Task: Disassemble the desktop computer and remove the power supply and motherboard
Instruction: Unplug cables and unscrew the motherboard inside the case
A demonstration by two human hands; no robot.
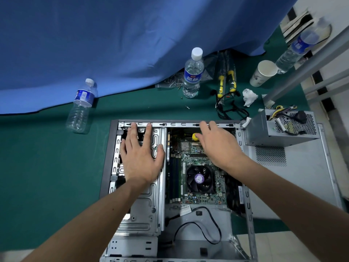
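The open computer case (170,186) lies on its side on the green table mat (47,176), its long axis running from the near table edge away toward the blue cloth (113,44) that hangs at the back. Left of the case the mat is bare up to a tilted, nearly empty water bottle (81,106). Beyond the far rim there is a strip of mat with a loose screw (187,107), an upright water bottle (192,72), yellow-handled tools (226,82) in a clear bag, black cables (230,110) and a crumpled tissue (249,97). A paper cup (263,73) and a third bottle (298,48) lie farther right.

The power supply (281,127) is already out of the case. It stands just beside the far right corner on the removed grey side panel (294,182), perforated face up, with its wire bundle at the top. The motherboard (196,167) is still seated in the case floor, CPU fan (200,178) near its middle (memory slots run along its left edge, parallel to the case's length).

The left hand (140,157) lies flat on the metal drive cage (149,186) with fingers spread wide and straight, tips reaching the far rim. The right hand (219,146) hovers over the far part of the motherboard, fingers loosely extended toward the rim. A yellow object (194,136) shows at its thumb side; whether the thumb touches it cannot be told.
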